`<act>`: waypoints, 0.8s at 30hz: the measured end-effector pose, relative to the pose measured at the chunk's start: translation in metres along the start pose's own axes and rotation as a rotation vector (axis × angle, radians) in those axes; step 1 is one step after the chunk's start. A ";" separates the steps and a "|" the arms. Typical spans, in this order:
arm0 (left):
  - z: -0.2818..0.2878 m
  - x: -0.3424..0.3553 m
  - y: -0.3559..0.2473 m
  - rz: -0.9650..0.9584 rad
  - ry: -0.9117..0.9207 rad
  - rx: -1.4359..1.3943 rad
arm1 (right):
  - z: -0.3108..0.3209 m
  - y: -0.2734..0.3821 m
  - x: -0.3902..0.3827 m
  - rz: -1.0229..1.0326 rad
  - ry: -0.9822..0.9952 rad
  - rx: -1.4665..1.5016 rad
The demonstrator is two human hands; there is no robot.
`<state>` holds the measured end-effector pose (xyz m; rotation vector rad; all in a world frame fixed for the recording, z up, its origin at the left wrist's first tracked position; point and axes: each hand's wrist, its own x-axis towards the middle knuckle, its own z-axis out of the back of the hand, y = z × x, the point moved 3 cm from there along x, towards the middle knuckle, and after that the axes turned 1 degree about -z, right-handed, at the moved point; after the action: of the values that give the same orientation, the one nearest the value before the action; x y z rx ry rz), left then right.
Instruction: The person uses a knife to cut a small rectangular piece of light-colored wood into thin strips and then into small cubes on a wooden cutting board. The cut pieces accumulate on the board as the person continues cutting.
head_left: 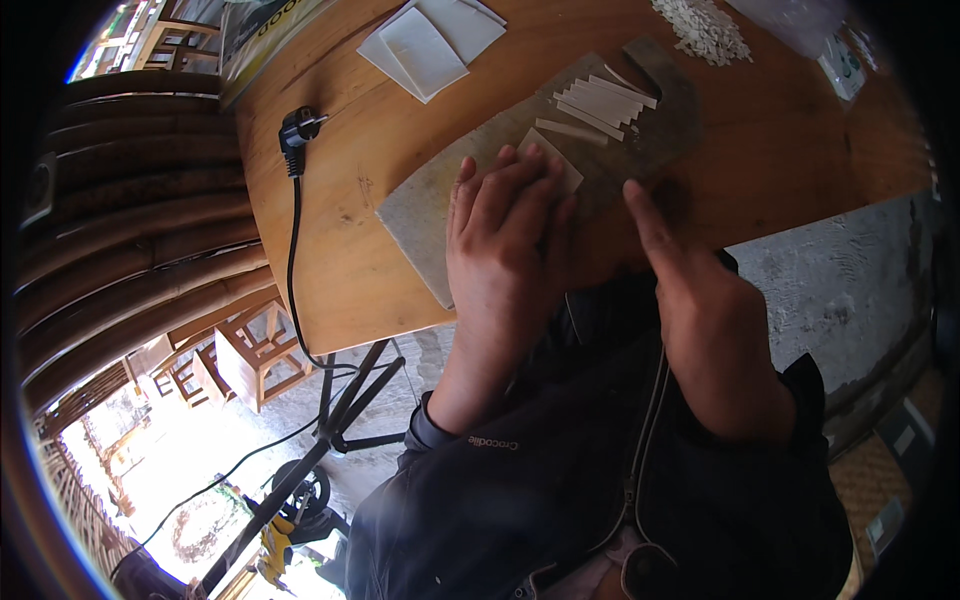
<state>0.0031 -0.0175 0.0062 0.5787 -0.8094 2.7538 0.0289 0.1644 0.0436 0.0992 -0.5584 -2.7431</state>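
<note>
My left hand (508, 225) lies with its fingers stretched out over a small pale flat piece (563, 168), holding it down against a grey board (425, 215). Part of that piece shows beyond the fingertips; the rest is under the hand. To its right, my right hand (705, 310) has the index finger extended toward the board and the other fingers curled in. Whatever those curled fingers hold, if anything, is hidden. Several narrow pale strips (600, 103) lie side by side on the board's far part, with one separate strip (570, 131) nearer my left fingertips.
Larger white sheets (425, 50) lie on the wooden table (340, 230) beyond the board. A heap of small pale chips (705, 32) and a clear plastic bag (795, 20) are at the far right. A black plug (298, 128) with its cord hangs over the left edge.
</note>
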 end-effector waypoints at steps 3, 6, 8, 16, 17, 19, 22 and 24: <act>0.000 0.001 0.000 -0.005 -0.022 -0.032 | 0.003 -0.008 0.006 -0.032 -0.005 0.051; 0.000 0.001 0.000 -0.007 -0.040 -0.056 | 0.005 -0.004 0.008 -0.047 0.006 0.103; 0.000 0.000 0.000 -0.005 -0.044 -0.062 | 0.004 0.002 0.012 -0.027 0.005 0.140; 0.001 0.000 0.003 0.002 -0.031 -0.075 | -0.006 0.013 0.025 0.012 0.049 0.175; 0.001 0.000 0.002 0.004 -0.027 -0.079 | -0.006 0.013 0.025 0.003 0.061 0.172; 0.002 0.002 0.001 0.006 -0.019 -0.088 | -0.006 0.013 0.025 -0.016 0.085 0.166; 0.002 0.001 0.001 0.017 -0.015 -0.092 | -0.006 0.016 0.024 -0.013 0.080 0.148; 0.002 0.000 0.002 0.016 -0.015 -0.093 | -0.005 0.018 0.023 -0.016 0.095 0.126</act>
<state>0.0030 -0.0200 0.0069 0.5779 -0.9439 2.7119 0.0133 0.1392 0.0461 0.2638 -0.7057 -2.6998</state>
